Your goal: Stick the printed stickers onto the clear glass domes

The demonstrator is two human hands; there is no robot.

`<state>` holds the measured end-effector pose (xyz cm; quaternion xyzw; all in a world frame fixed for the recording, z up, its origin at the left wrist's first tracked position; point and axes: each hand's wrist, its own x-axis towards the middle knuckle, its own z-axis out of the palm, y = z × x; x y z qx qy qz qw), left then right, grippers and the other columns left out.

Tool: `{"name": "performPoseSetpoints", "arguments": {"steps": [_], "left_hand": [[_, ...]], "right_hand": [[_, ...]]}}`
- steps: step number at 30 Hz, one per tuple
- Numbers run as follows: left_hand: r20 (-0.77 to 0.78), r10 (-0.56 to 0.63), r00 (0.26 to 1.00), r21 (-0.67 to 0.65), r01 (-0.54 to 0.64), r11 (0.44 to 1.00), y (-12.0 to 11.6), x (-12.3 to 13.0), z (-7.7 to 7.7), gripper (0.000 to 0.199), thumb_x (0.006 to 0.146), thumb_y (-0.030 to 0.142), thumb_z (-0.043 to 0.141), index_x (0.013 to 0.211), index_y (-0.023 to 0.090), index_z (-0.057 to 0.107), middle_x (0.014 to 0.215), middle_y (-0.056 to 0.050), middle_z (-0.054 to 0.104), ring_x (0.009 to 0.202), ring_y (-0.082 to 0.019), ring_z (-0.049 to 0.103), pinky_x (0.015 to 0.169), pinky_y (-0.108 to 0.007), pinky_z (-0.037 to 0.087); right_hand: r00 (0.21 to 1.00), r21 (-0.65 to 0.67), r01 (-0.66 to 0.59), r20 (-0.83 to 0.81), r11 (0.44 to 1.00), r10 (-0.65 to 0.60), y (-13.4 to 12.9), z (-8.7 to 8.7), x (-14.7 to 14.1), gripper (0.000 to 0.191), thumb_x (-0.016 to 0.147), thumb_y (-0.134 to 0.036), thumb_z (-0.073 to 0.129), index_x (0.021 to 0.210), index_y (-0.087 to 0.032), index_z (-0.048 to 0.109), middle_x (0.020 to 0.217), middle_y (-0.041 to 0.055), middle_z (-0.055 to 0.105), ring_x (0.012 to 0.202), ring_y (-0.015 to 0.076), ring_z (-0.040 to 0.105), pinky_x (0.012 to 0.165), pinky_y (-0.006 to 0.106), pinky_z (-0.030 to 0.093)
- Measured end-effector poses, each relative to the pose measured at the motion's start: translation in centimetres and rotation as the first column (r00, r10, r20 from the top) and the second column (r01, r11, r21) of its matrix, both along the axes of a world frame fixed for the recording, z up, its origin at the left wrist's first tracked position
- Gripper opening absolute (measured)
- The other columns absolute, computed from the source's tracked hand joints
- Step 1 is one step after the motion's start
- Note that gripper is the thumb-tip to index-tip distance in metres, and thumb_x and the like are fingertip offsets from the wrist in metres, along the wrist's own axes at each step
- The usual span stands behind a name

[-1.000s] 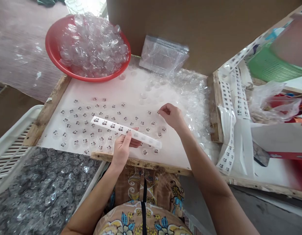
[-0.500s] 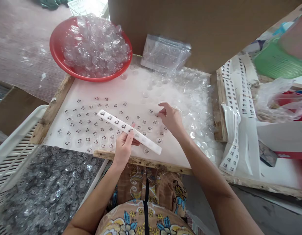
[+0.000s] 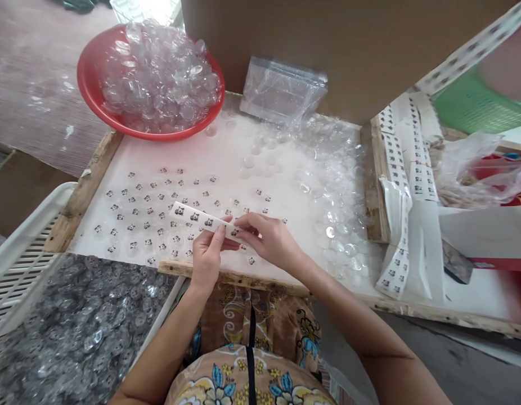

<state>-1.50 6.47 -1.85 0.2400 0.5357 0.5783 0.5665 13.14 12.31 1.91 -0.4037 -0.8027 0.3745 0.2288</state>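
Note:
My left hand (image 3: 207,256) is closed on a white strip of panda-face stickers (image 3: 200,218), its thumb on top and fingers beneath. At the strip's right part, the thumb and forefinger of my right hand (image 3: 272,237) pinch at a panda sticker (image 3: 234,231); whether it has come off the backing is hard to see. Under both hands, the white board (image 3: 159,154) bears many clear round discs, several rows of them with a panda sticker on top. Plain clear discs (image 3: 328,191) crowd the board's right side.
A red basin (image 3: 151,136) heaped with clear discs stands at the back left. At lower left, a white crate (image 3: 28,242) holds a mass of discs. More sticker strips (image 3: 398,225) hang at the right, beside a wooden edge (image 3: 374,197). Brown cardboard (image 3: 349,56) rises behind.
My right hand has moved left and down from over the discs to the sticker strip, and its fingers have closed there. The left hand still holds the strip, now tilted less.

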Motion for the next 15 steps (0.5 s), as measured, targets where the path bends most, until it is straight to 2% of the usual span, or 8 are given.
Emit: {"name": "performPoseSetpoints", "arguments": {"steps": [3,5,7,9,12,15], "left_hand": [[0.017,-0.02,1.0,-0.008,0.02,1.0,0.0,0.0,-0.1,0.046,0.081,0.047,0.066,0.113,0.015,0.069,0.08,-0.005,0.074,0.062,-0.017,0.069,0.062,-0.03,0.06],[0.026,-0.027,0.999,-0.006,0.027,1.0,0.0,0.0,-0.2,0.046,0.08,0.047,0.066,0.112,0.015,0.07,0.081,-0.005,0.074,0.062,-0.016,0.069,0.061,-0.029,0.06],[0.028,-0.02,0.999,-0.001,0.02,1.0,0.0,0.1,-0.3,0.044,0.08,0.046,0.067,0.109,0.014,0.071,0.084,-0.006,0.074,0.06,-0.015,0.068,0.059,-0.028,0.06],[0.029,-0.006,1.0,0.007,0.006,1.0,0.0,0.1,-0.3,0.042,0.079,0.046,0.067,0.106,0.014,0.072,0.085,-0.006,0.075,0.059,-0.015,0.068,0.058,-0.028,0.06],[0.039,-0.003,0.999,0.02,0.002,1.0,0.1,0.1,-0.4,0.041,0.079,0.045,0.068,0.105,0.013,0.073,0.081,-0.006,0.074,0.059,-0.016,0.068,0.057,-0.029,0.06],[0.056,-0.012,0.998,0.019,0.011,1.0,0.1,0.1,-0.3,0.04,0.079,0.045,0.069,0.104,0.013,0.073,0.077,-0.006,0.074,0.06,-0.017,0.069,0.056,-0.028,0.06]], "right_hand": [[1.0,0.161,0.028,0.001,0.986,-0.029,-0.9,-0.4,-0.1,0.01,0.094,-0.022,0.05,0.089,-0.022,0.059,0.092,0.0062,0.066,0.084,0.0168,0.061,0.073,0.03,0.049],[0.997,0.187,0.034,-0.073,0.982,-0.021,-1.1,-0.3,-0.1,0.012,0.093,-0.02,0.049,0.085,-0.021,0.057,0.095,0.0077,0.064,0.092,0.0187,0.06,0.078,0.033,0.05],[0.983,0.127,0.087,-0.171,0.988,-0.065,-0.5,-0.3,0.6,0.009,0.091,-0.019,0.051,0.084,-0.021,0.055,0.092,0.007,0.062,0.089,0.0183,0.059,0.074,0.032,0.051],[0.949,0.007,0.223,-0.229,0.975,-0.216,1.1,-0.5,2.5,0.005,0.089,-0.022,0.055,0.085,-0.021,0.055,0.085,0.0045,0.061,0.078,0.0159,0.058,0.064,0.029,0.05],[0.842,-0.127,0.496,-0.171,0.859,-0.512,4.1,-1.8,6.6,0.009,0.083,-0.028,0.06,0.082,-0.021,0.055,0.07,-0.0005,0.057,0.062,0.0128,0.052,0.056,0.026,0.044],[0.788,-0.168,0.61,0.019,0.775,-0.616,6.2,-3.6,9.9,0.012,0.078,-0.031,0.061,0.078,-0.02,0.056,0.065,-0.0019,0.055,0.061,0.0129,0.051,0.057,0.027,0.042]]}}
